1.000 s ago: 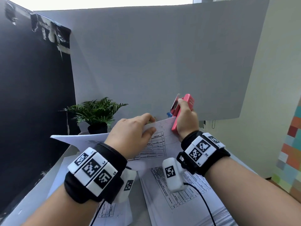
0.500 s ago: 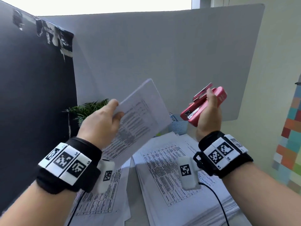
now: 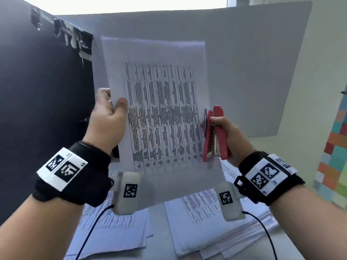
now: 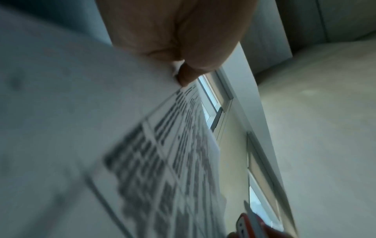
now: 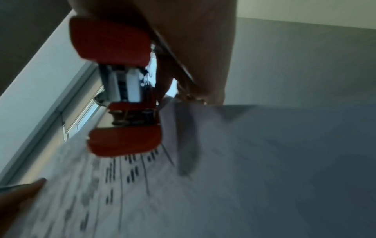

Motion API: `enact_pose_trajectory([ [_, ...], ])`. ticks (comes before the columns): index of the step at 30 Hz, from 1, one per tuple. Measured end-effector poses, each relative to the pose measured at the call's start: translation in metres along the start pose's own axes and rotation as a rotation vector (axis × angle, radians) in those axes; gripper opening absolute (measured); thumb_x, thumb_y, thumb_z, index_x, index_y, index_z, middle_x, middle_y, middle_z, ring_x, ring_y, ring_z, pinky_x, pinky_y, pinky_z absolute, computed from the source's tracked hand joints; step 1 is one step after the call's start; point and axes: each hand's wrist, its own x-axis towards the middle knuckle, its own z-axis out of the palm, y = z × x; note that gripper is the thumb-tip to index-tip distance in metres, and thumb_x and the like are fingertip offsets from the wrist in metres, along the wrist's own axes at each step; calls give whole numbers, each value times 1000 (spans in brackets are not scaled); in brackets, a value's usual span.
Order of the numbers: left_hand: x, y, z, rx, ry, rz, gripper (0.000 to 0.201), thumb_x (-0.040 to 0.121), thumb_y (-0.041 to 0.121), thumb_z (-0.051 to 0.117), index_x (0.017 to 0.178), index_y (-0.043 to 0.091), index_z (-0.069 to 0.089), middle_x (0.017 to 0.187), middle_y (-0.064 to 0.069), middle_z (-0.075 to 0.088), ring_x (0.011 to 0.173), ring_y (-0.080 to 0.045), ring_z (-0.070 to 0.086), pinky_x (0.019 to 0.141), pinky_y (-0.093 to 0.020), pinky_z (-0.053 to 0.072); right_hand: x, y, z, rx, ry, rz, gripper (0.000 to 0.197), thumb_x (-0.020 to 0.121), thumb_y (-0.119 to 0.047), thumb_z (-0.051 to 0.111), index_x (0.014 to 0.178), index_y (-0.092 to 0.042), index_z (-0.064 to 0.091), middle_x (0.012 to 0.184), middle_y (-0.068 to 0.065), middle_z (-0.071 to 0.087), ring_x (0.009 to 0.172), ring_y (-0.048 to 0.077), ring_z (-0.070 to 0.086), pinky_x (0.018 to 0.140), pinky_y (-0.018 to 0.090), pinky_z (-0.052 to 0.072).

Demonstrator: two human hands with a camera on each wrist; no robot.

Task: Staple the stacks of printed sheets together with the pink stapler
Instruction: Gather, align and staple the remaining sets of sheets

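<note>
While more printed stacks wait unstapled below my wrists, my left hand pinches one raised sheaf and my right hand grips the pink stapler at its edge.

Daylight comes from a bright window strip along the top of the head view, blown out to plain white. It backlights the raised sheets, whose print is smeared by motion blur. The black panel on the left stays dim. Straight edges bow outward near the frame borders. Both wrist views are dim and bluish, heavily blurred: the table print on the paper is streaked, and the stapler is soft, with small glints on its metal. The close fingers are out of focus.
</note>
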Motion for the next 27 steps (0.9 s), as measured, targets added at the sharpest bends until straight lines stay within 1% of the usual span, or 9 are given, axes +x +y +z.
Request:
enact_pose_trajectory([
  [4,1,-36,-8,361,-273,-101,11,95,37,49,98,27,49,98,-2,69,88,-22,67,85,-43,52,4,5,-13,-119,108,105,22,91,-28,51,90,-8,58,75,6,63,58,16,58,53,25,48],
  [6,5,-61,-15,565,-300,-175,20,95,40,47,92,21,55,89,-3,69,79,-22,66,78,-39,52,6,12,-26,-219,151,226,23,89,-30,54,89,-7,59,73,7,63,51,16,58,47,23,46],
  [9,7,-105,-25,895,-469,-328,17,93,32,51,90,18,59,95,-6,68,80,-23,61,61,-29,46,10,27,-47,-411,178,413,32,86,-34,58,95,-3,60,79,14,65,57,23,59,57,31,50],
  [13,11,-154,-26,1189,-763,-429,19,92,22,53,106,17,65,111,-3,66,103,-20,60,89,-25,43,13,42,-61,-613,175,588,37,84,-35,60,98,-1,61,84,16,68,61,26,61,62,33,52],
  [17,21,-180,-21,1251,-847,-520,18,94,18,51,107,18,63,108,0,62,99,-15,56,76,-18,35,20,55,-66,-680,159,727,35,85,-36,59,99,-4,58,87,17,67,70,29,62,74,41,53],
  [19,27,-195,-18,1269,-857,-538,20,92,15,52,107,14,65,108,0,63,102,-14,59,78,-18,40,22,58,-65,-711,164,777,33,86,-37,59,94,-5,58,81,15,66,66,28,61,71,38,53],
  [22,34,-215,-12,1285,-910,-638,14,95,9,48,105,13,57,105,-3,57,95,4,62,79,-10,41,27,63,-67,-725,169,835,34,86,-39,59,93,-5,59,79,14,66,66,28,62,78,40,53],
  [25,35,-235,-12,1352,-865,-592,46,94,8,45,139,10,38,136,-9,49,123,-19,50,97,-22,36,28,66,-69,-737,176,851,39,85,-40,61,100,-4,59,87,16,67,72,29,63,83,43,52],
  [27,34,-244,-13,1402,-913,-583,53,96,9,42,147,9,26,146,-11,39,131,-22,42,101,-23,32,30,68,-69,-749,187,853,40,85,-39,62,103,-4,57,89,17,66,71,29,62,80,41,52],
])
